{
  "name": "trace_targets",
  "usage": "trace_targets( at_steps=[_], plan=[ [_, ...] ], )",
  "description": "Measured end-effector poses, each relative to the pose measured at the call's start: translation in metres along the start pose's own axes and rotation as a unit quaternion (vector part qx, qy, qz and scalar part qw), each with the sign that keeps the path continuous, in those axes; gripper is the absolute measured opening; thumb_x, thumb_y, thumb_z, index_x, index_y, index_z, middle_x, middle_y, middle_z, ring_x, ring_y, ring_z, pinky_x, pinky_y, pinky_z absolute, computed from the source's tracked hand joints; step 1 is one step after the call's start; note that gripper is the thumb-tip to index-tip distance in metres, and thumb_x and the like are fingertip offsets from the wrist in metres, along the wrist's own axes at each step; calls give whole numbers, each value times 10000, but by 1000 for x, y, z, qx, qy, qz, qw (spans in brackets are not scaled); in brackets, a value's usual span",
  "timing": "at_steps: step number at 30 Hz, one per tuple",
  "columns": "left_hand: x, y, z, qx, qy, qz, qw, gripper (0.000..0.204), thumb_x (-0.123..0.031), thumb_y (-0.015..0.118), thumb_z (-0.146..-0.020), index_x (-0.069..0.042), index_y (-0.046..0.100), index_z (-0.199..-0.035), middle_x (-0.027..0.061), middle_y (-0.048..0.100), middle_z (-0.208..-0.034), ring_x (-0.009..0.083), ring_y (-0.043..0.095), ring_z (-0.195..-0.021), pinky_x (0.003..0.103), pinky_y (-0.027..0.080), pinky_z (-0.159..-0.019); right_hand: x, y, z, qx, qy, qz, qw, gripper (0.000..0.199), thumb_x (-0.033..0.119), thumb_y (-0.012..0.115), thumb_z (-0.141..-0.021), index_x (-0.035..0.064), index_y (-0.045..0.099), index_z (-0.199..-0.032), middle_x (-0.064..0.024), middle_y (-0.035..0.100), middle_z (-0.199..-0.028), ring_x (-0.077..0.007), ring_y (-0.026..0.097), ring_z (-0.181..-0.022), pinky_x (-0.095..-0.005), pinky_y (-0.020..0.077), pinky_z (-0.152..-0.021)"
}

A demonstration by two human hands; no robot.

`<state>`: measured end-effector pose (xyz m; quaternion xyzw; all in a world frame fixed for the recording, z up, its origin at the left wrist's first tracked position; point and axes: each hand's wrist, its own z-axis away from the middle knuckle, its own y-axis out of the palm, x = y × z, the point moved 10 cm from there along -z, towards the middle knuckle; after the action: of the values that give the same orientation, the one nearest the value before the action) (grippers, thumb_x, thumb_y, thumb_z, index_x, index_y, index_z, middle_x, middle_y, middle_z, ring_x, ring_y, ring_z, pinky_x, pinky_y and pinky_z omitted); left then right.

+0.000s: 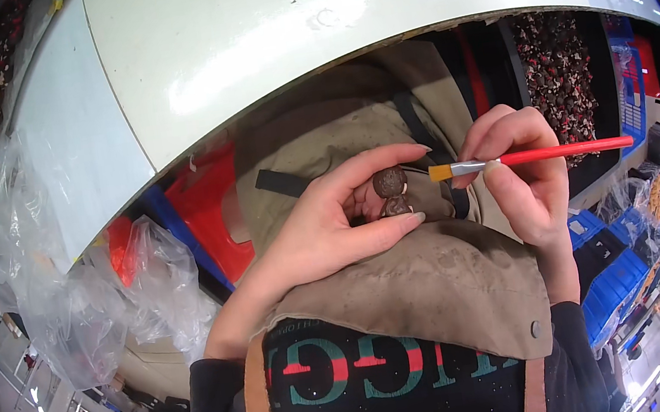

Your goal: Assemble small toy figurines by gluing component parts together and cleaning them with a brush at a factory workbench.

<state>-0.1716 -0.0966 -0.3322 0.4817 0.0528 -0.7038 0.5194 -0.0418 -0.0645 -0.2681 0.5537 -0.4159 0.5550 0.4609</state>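
Note:
Over my lap, my left hand [308,230] holds a small dark brown figure [391,185] between thumb and fingers. The figure has a round, textured upper part above a smaller lower part; what it depicts is too small to tell. My right hand [528,180] grips a flat paintbrush [568,149] with a red handle, a silver ferrule and yellowish bristles. Its bristles point left at the figure, with a gap between them. Beneath both hands lies a brown-beige apron [439,275], its lower cloth spread across my knees.
A white tabletop [242,42] curves across in front of me. Clear plastic bags [65,282] hang at the left, near a red stool [210,213]. To the right stand a dark tray of many small dark, red and pale pieces [559,76] and blue crates [614,277].

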Motion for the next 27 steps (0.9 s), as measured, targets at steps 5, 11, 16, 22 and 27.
trace_targets(
  at_steps=[5,11,16,22,27],
  plan=[
    [4,16,18,1,18,-11,1000,565,61,622,-782,-5,426,-1308,16,563,-1063,61,550,-918,194,443,-778,21,16,14,33,-33,53,998,146,-30,628,-743,4,576,-875,-111,614,-868,-198,601,-795,-286,485,-685],
    [-9,23,28,-19,80,-40,996,504,-100,685,-773,-58,522,-1248,-73,472,-702,14,382,-599,170,338,-555,45,42,20,140,-94,173,970,150,-30,643,-702,37,581,-821,-104,623,-836,-217,604,-795,-290,478,-683],
    [-4,25,21,12,-18,40,999,546,42,623,-776,0,441,-1289,32,566,-1090,64,553,-953,201,443,-805,26,12,18,92,-71,220,969,142,-49,620,-705,25,570,-816,-122,612,-835,-205,597,-759,-289,481,-657],
    [-2,19,16,-1,42,25,999,481,-69,658,-809,-47,498,-1262,-78,508,-764,-19,395,-617,142,315,-539,35,17,11,48,-72,121,989,113,-52,593,-744,28,569,-820,-117,609,-848,-177,579,-752,-256,473,-660],
    [-5,21,20,-3,31,58,998,521,6,624,-794,-19,454,-1287,-7,555,-967,42,507,-850,192,409,-729,31,32,11,120,-76,132,981,115,-24,617,-716,31,556,-796,-118,605,-841,-181,593,-764,-290,471,-670]
  ],
)
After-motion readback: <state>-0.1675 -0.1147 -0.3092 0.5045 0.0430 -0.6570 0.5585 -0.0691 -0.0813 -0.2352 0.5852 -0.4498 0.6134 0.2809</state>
